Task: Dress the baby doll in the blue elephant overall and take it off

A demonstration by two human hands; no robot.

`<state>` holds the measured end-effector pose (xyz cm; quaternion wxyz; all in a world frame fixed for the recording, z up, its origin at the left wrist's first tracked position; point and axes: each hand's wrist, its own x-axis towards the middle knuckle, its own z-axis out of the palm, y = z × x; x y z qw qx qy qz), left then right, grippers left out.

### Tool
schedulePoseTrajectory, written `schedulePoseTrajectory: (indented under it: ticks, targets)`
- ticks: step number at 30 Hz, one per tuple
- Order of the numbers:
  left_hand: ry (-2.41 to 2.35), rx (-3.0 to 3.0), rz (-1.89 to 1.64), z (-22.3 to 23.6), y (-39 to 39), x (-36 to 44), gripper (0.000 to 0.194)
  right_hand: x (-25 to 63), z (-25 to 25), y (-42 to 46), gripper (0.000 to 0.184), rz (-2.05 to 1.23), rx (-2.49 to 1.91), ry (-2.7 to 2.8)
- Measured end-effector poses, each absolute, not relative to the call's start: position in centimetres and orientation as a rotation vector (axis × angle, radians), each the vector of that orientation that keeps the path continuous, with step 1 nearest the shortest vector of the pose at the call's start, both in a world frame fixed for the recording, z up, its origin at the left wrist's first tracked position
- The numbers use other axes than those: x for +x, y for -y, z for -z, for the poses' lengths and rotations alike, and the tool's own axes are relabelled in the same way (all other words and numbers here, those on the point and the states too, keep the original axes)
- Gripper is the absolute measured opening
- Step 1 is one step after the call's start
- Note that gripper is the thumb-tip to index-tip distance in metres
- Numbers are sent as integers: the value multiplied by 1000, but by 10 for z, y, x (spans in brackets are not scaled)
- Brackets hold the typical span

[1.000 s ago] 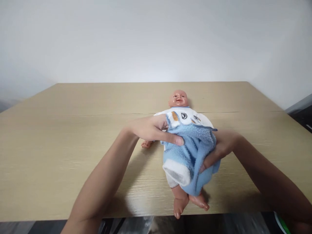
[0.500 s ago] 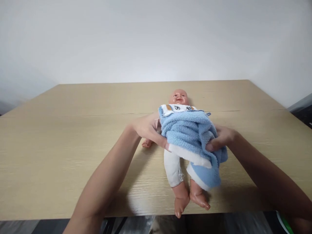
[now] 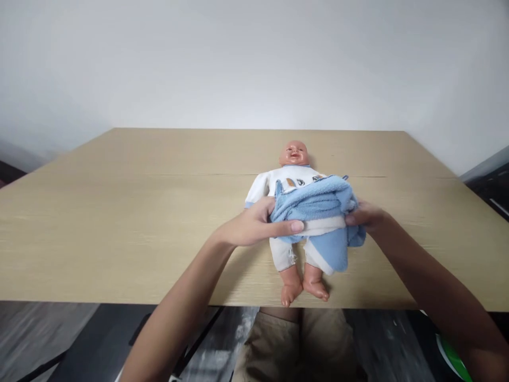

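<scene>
A baby doll [image 3: 295, 154] lies on its back with its bare feet toward me, in a white top [image 3: 260, 188] and white leggings with a blue patch. Over its belly and hips is a bunched blue fleece garment [image 3: 314, 199] with a white band along its near edge. My left hand [image 3: 262, 223] pinches the garment's left side, thumb lying along the band. My right hand [image 3: 366, 215] is closed on the right side, its thumb on the fleece by the band's end; its other fingers are hidden behind the cloth. The garment covers the doll's other arm.
The doll lies on a light wooden table [image 3: 119, 212], its feet close to the near edge. A white wall [image 3: 254, 63] stands behind. Below the edge are my trousers [image 3: 294, 345] and a green-and-white round object [image 3: 453, 355] at the lower right.
The garment has come down from the doll's chest, baring the white top and one sleeve. My left thumb has shifted onto the white band. The view now takes in more below the table edge.
</scene>
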<state>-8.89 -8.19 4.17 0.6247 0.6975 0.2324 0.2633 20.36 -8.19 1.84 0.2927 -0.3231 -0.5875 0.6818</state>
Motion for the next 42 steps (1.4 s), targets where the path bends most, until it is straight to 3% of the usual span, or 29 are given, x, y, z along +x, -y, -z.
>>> schedulePoseTrajectory:
  ticks: [6,12,19,31,42]
  targets:
    - [-649,1497,-844,-17,143,-87,49,181,-24,116,66,-1747,-767,1855]
    - [-1111,1377,-968,7,180,-75,38,161,-10,144,33,-1376,-1038,1805]
    - [-1374,1489,-950,30,187,-73,37,150,16,156,18,-1134,-1269,1834]
    - [-1325,1614,-909,50,143,-67,40,142,29,131,20,-1006,-1461,1764]
    - [-1529,1787,-785,21,129,-77,39,152,9,104,21,-1081,-1463,1772]
